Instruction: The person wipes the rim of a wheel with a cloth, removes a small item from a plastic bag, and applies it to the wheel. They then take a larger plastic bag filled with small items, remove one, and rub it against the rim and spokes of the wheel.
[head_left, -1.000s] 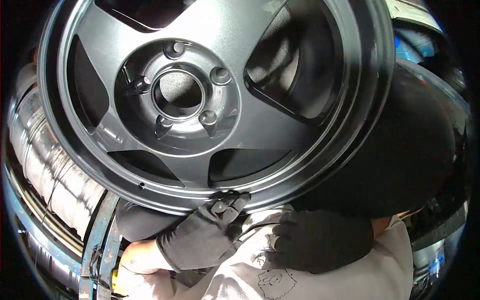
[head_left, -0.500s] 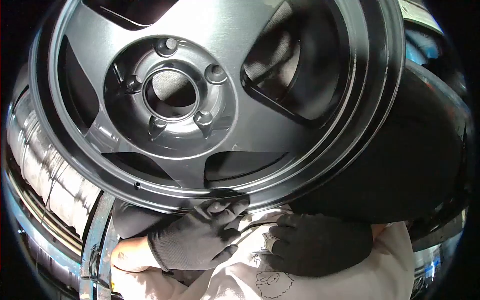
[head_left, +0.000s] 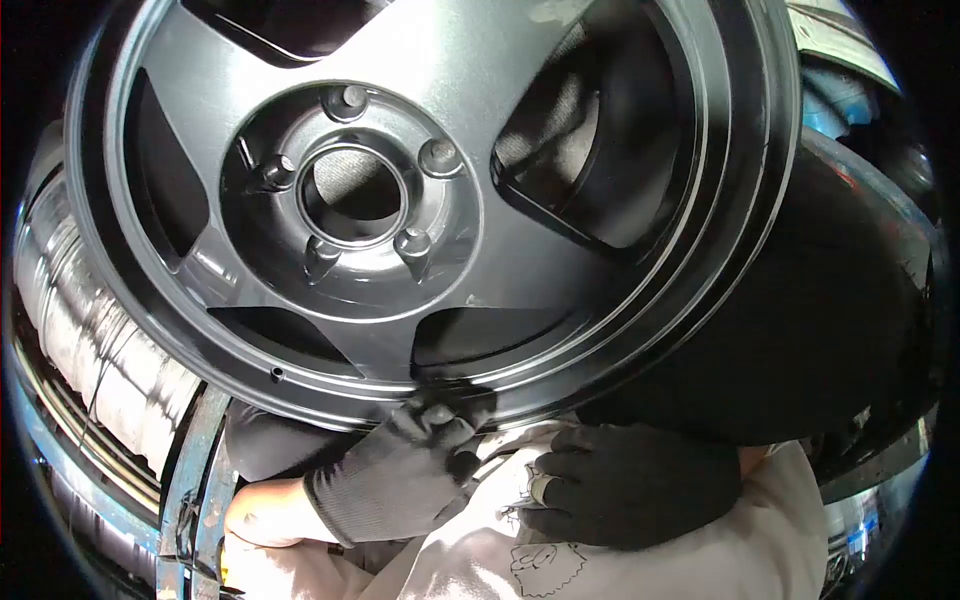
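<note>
Wheel [head_left: 520, 230], head view: dark grey, spoked, face toward the camera, spanning from upper centre down to mid-frame; top edge cut off. Round centre hole, five bolt holes around it; small rim hole at about 7 o'clock of the wheel.

Left hand [head_left: 405, 470]: dark glove, at the wheel's rim, roughly 5 o'clock. Fingers partly curled; shadow hides the tips, so cannot tell whether they grip the rim.

Right hand [head_left: 640, 485]: dark glove, against the pale shirt [head_left: 470, 570], just below the wheel, toward 4 o'clock of the frame. Fingers bent, side by side; palm hidden, any hold on the cloth cannot be told.

Ribbed metal cylinder [head_left: 100, 330]: 9 o'clock of the frame. Worn blue frame [head_left: 205, 450]: 8 o'clock.
</note>
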